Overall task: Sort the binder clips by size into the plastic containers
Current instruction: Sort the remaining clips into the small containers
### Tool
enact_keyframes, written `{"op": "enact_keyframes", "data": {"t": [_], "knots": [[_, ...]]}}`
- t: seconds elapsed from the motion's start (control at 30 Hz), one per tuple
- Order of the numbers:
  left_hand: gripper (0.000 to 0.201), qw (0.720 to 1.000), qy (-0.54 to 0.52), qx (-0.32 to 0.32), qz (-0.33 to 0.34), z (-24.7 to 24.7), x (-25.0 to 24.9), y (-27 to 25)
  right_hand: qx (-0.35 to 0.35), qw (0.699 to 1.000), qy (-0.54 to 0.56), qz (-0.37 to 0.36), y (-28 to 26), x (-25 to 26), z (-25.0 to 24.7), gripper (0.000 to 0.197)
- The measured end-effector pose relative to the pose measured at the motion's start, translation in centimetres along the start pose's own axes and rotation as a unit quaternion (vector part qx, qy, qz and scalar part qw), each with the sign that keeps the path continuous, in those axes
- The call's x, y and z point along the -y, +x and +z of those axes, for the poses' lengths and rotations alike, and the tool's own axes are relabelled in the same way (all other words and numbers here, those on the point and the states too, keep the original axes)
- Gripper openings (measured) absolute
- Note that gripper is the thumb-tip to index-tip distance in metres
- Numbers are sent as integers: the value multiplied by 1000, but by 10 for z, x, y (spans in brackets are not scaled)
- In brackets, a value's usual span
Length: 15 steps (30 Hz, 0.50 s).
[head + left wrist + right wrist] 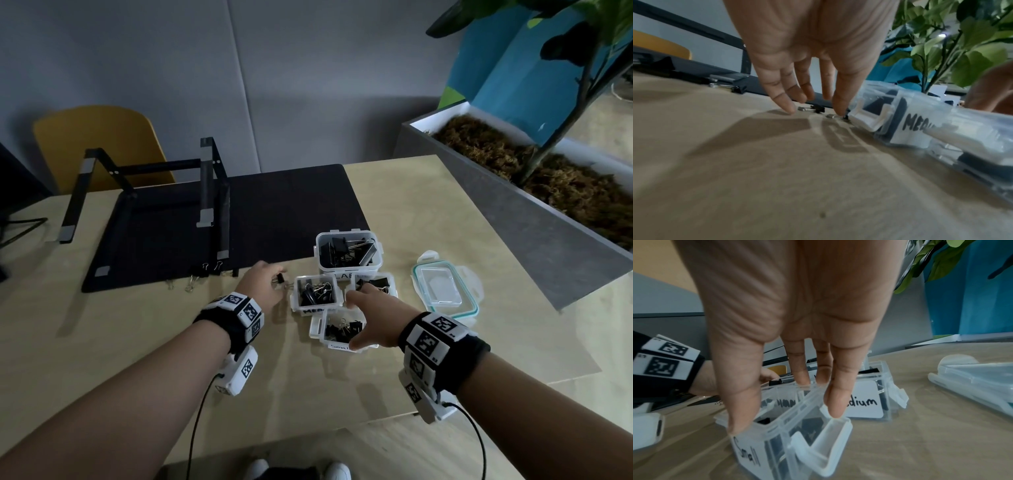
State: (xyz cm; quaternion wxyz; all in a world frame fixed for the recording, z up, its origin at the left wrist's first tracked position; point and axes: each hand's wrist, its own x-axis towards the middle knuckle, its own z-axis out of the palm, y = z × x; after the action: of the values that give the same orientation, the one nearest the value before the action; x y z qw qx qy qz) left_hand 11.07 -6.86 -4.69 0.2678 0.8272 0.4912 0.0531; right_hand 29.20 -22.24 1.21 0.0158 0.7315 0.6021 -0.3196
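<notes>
**Lifting a small clip off the table**

Left hand (807, 56): fingers straight, spread, tips on the wood table (777, 178). Thumb tip rests on a small binder clip (831, 116); second clip (817, 108) lies between the fingertips. Probably best to pinch the black folded-steel body, not the slippery wire loops.

Right hand (797, 313): fingers straight, spread, tips on the rims of the clear thin-walled small container (774, 425) under the palm.

A light wooden table (394, 205) stands before dim grey wall panels (205, 68), a mustard-yellow chair (99, 144) behind its far edge. On it lies a black desk mat (291, 202) carrying a black metal laptop stand (205, 185); at the right, a grey rectangular planter (513, 219) holds brown moss (479, 144) and a green leafy plant (561, 44).
</notes>
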Motion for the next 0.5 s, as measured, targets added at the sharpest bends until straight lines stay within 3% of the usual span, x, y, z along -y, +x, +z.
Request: {"op": "enact_keyframes", "data": {"t": [0.17, 0.5], "knots": [[34, 995, 63, 36, 66, 5, -8, 10, 0, 1000, -2, 3, 2, 1, 0, 64], [14, 994, 97, 19, 56, 4, 4, 8, 1, 1000, 3, 8, 2, 1, 0, 65]]}}
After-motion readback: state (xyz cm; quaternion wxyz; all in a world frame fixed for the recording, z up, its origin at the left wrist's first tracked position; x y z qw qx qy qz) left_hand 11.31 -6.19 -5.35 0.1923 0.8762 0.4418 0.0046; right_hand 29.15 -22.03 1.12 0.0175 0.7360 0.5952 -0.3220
